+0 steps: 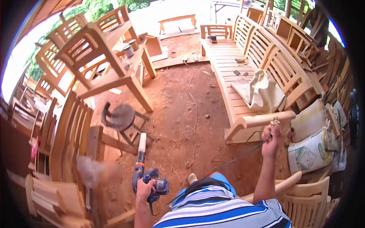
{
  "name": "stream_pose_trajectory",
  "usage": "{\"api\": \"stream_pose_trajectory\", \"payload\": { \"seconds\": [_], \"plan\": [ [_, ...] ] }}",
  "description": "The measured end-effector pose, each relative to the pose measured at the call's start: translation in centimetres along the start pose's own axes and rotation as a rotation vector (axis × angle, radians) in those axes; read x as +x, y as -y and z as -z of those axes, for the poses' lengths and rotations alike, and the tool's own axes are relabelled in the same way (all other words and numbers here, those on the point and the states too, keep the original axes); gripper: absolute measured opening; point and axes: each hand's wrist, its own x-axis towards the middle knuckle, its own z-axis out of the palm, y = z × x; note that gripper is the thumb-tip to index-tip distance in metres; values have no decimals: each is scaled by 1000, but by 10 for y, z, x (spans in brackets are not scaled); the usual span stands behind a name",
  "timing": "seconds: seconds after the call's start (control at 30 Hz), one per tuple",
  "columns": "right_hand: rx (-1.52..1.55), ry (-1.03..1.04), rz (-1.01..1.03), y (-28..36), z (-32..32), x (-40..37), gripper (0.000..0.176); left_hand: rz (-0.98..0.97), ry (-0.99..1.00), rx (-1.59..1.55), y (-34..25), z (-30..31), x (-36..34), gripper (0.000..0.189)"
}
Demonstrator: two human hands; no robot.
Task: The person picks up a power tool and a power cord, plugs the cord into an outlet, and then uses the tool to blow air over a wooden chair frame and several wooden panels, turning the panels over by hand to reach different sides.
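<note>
My left hand (146,189) is wrapped round the handle of a blue handheld blower (152,182). Its tube has an orange ring and ends in a pale nozzle (142,143), tilted up and away from me. My right hand (271,137), raised near the bench's front armrest (266,118), is closed on a dark cord (258,145). A small brassy piece (275,121) shows above the fist; its kind I cannot make out. The cord slants down, blurred, toward my lap and the blower.
A long slatted bench (224,64) on the right carries a cream cloth (262,91). Wooden chairs (87,53) stand on a table (138,57) at left. A round stool (123,117), sacks (310,154), stacked boards (64,136) and a floor cord (195,110) surround me.
</note>
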Motion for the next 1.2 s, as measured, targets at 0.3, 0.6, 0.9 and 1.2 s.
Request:
{"api": "stream_pose_trajectory", "payload": {
  "seconds": [0.3, 0.6, 0.9, 1.2],
  "plan": [
    [5, -155, -133, -157, -51, 188, 31, -68, 54, 119, -157, -65, 274, 12],
    [-97, 26, -240, -289, -204, 491, 31, 14, -72, 6, -341, -108, 460, 13],
    [-286, 469, -424, -457, -380, 691, 28, 95, -108, 97, -424, -142, 689, 12],
    [-877, 453, -304, -617, -435, 897, 30, 79, -52, 208, -546, -154, 945, 21]
  ]
}}
